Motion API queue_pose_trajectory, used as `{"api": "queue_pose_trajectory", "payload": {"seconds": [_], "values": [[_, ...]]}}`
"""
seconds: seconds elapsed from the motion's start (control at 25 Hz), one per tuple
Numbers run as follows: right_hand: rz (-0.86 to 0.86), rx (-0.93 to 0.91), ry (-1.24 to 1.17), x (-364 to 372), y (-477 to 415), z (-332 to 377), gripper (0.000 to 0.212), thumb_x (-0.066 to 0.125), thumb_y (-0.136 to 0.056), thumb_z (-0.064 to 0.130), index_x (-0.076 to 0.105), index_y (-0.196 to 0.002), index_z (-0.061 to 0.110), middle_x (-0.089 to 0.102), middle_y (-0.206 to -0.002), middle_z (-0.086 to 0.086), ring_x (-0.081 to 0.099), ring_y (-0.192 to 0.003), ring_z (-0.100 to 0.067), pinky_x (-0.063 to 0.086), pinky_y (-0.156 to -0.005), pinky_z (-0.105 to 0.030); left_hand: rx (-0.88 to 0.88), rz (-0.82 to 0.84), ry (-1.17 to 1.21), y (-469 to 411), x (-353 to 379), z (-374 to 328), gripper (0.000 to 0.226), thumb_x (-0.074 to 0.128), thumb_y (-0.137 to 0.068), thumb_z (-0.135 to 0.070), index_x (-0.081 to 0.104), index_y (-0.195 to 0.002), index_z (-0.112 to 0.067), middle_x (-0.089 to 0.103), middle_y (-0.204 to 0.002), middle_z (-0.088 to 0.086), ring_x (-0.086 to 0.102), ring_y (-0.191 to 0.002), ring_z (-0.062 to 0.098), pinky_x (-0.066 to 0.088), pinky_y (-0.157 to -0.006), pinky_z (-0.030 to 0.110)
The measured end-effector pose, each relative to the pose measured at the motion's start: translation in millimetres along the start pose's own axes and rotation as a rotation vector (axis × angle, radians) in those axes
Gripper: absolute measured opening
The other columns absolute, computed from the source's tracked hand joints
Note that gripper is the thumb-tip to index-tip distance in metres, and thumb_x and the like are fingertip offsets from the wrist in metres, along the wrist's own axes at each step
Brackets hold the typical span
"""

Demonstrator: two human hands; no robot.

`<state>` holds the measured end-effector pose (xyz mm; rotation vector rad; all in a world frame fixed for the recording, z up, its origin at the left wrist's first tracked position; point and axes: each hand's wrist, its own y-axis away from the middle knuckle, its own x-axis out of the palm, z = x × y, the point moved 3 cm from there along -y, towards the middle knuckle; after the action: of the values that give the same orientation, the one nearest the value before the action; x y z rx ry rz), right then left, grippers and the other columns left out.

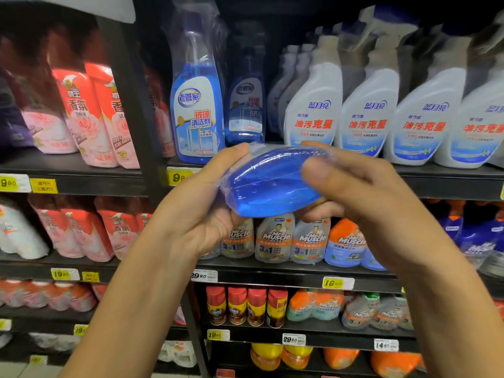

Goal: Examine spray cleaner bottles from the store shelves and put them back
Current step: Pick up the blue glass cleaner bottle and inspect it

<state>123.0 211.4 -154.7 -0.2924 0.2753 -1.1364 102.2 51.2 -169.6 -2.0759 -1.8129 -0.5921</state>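
Both of our hands held one blue translucent plastic spray cleaner bottle (268, 184), wrapped in clear film, at the middle of our view and clear of the shelves. It lay tipped on its side with its oval base turned toward us. Our left hand (201, 208) cupped the bottle's left end, thumb lying over the top and palm underneath. Our right hand (362, 186) gripped the right end, thumb pressed across the near face and fingers curled below. Just above the left thumb, a matching tall blue glass-cleaner bottle with a white and blue label (196, 113) stood upright on the dark metal shelf (450, 181), a darker one behind it. Above our right hand ran a row of white trigger-spray bottles with red lettering (368, 113). Beneath both hands, on the next shelf down, stood small grey and orange spray bottles (275, 238), partly hidden by our wrists. Well left of the left hand leaned red and pink soft refill pouches (90, 115). A yellow price tag (177, 177) sat on the shelf edge just beside the left thumb.
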Motion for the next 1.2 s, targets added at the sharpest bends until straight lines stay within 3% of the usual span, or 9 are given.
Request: {"api": "queue_pose_trajectory", "payload": {"seconds": [0.16, 0.28, 0.36, 0.52, 0.68, 0.8, 0.88, 1.04, 1.2], "values": [[-0.099, -0.075, 0.192, 0, 4, -5, 0.031, 0.064, -0.082, 0.026, 0.069, -0.111, 0.016, 0.069, -0.112, -0.008, 0.07, -0.089, -0.017, 0.058, -0.069, -0.029, 0.003, 0.027, 0.005, -5, -1, 4, 0.043, 0.054, -0.089, -0.028, 0.075, -0.051, -0.022, 0.067, -0.093, 0.004, 0.065, -0.086, 0.018, 0.054, -0.077, 0.031], [-0.046, -0.019, 0.15, -10, 4, -13, 0.045, 0.063, -0.08, 0.023, 0.063, -0.124, 0.014, 0.058, -0.135, -0.006, 0.068, -0.103, -0.018, 0.059, -0.081, -0.036, 0.009, 0.042, 0.05, -5, -2, 4, 0.027, 0.062, -0.075, -0.022, 0.076, -0.052, -0.017, 0.073, -0.082, 0.007, 0.072, -0.075, 0.018, 0.061, -0.061, 0.034], [0.021, -0.005, 0.098, -12, 5, -13, 0.055, 0.06, -0.079, 0.017, 0.053, -0.133, 0.008, 0.061, -0.132, -0.004, 0.066, -0.106, -0.014, 0.057, -0.083, -0.033, 0.014, 0.064, 0.086, -5, -2, 3, 0.02, 0.063, -0.067, -0.02, 0.076, -0.053, -0.014, 0.075, -0.076, 0.009, 0.074, -0.069, 0.02, 0.06, -0.051, 0.033], [0.068, -0.012, 0.002, -23, 5, -20, 0.073, 0.068, -0.073, 0.008, 0.042, -0.142, 0.011, 0.071, -0.115, -0.001, 0.069, -0.097, -0.019, 0.056, -0.078, -0.03, 0.053, 0.11, 0.097, -7, -6, 9, 0.02, 0.062, -0.069, -0.021, 0.079, -0.063, -0.012, 0.076, -0.078, 0.009, 0.074, -0.07, 0.019, 0.059, -0.052, 0.03], [-0.044, 0.063, -0.224, -24, 3, -31, 0.058, 0.077, -0.069, 0.047, 0.067, -0.118, 0.017, 0.074, -0.105, -0.008, 0.071, -0.09, -0.024, 0.057, -0.071, -0.034, 0.134, 0.12, 0.058, -10, -9, 22, 0.046, 0.061, -0.077, -0.024, 0.061, -0.121, -0.01, 0.07, -0.114, 0.013, 0.069, -0.103, 0.025, 0.059, -0.08, 0.038], [-0.112, 0.095, 0.024, -14, 0, -39, 0.04, 0.069, -0.079, 0.037, 0.067, -0.115, 0.02, 0.074, -0.105, 0.0, 0.071, -0.094, -0.014, 0.056, -0.073, -0.026, 0.337, 0.143, -0.091, -8, -7, 31, 0.055, 0.06, -0.083, -0.02, 0.046, -0.137, -0.02, 0.067, -0.122, 0.009, 0.066, -0.108, 0.027, 0.057, -0.084, 0.039], [-0.078, 0.109, 0.292, -7, 1, -43, 0.058, 0.075, -0.07, 0.046, 0.058, -0.124, 0.034, 0.069, -0.114, 0.01, 0.066, -0.104, -0.006, 0.053, -0.082, -0.025, 0.449, 0.129, -0.178, -7, -7, 34, 0.069, 0.062, -0.082, -0.016, 0.035, -0.144, -0.029, 0.067, -0.122, 0.006, 0.066, -0.108, 0.027, 0.057, -0.084, 0.04], [-0.091, 0.204, 0.576, 7, 1, -56, 0.103, 0.078, -0.042, 0.067, 0.035, -0.133, 0.046, 0.053, -0.127, 0.016, 0.054, -0.116, -0.005, 0.052, -0.09, -0.034, 0.485, 0.123, -0.279, -3, -10, 38, 0.08, 0.066, -0.081, -0.017, 0.026, -0.145, -0.042, 0.073, -0.11, -0.008, 0.071, -0.098, 0.02, 0.059, -0.074, 0.034], [-0.047, 0.099, 0.273, 6, -5, -65, 0.084, 0.077, -0.047, 0.036, 0.047, -0.125, 0.029, 0.064, -0.113, 0.003, 0.065, -0.101, -0.015, 0.057, -0.081, -0.036, 0.565, 0.159, -0.373, 3, -12, 29, 0.047, 0.056, -0.091, -0.027, 0.043, -0.134, -0.04, 0.075, -0.093, -0.011, 0.072, -0.077, 0.008, 0.055, -0.061, 0.017]]}}
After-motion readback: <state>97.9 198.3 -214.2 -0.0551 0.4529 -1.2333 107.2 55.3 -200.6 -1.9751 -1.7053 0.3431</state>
